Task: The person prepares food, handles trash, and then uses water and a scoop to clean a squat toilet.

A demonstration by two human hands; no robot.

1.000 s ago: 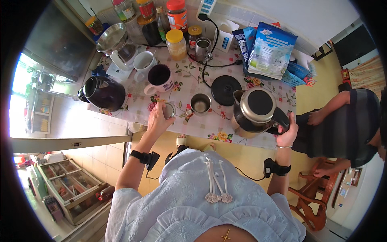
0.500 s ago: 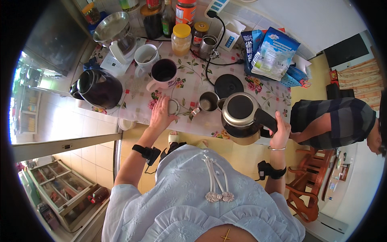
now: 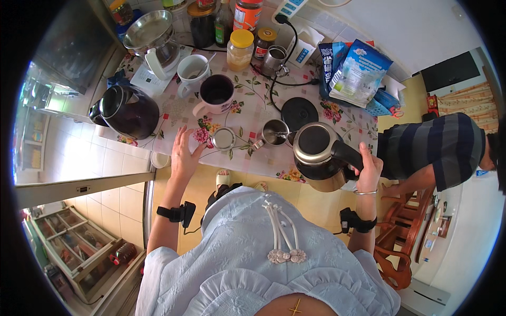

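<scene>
My right hand [image 3: 368,168] grips the black handle of a silver-and-black electric kettle [image 3: 318,150], held over the table's near edge. Its spout reaches the rim of a small metal mug [image 3: 274,132], where a bright streak looks like water running in. My left hand [image 3: 184,158] is empty, fingers spread, just past the table's near edge. Right of its fingertips a round lid [image 3: 224,138] lies on the flowered tablecloth. Behind that stand a pink mug [image 3: 216,94] with a dark inside and a white mug [image 3: 193,73] with a spoon. A black kettle base [image 3: 299,112] lies behind the metal mug.
A dark kettle [image 3: 129,111] stands at the table's left, near a steel bowl [image 3: 149,32]. Along the back are jars [image 3: 240,50], a second metal mug [image 3: 274,60] and a power strip [image 3: 290,8] with a cable. Bags [image 3: 361,73] fill the right corner; a person [image 3: 437,150] stands beyond.
My left hand has come off the lid and moved left and nearer to me. The kettle has shifted slightly right, and a streak now shows at its spout. The other person has shifted.
</scene>
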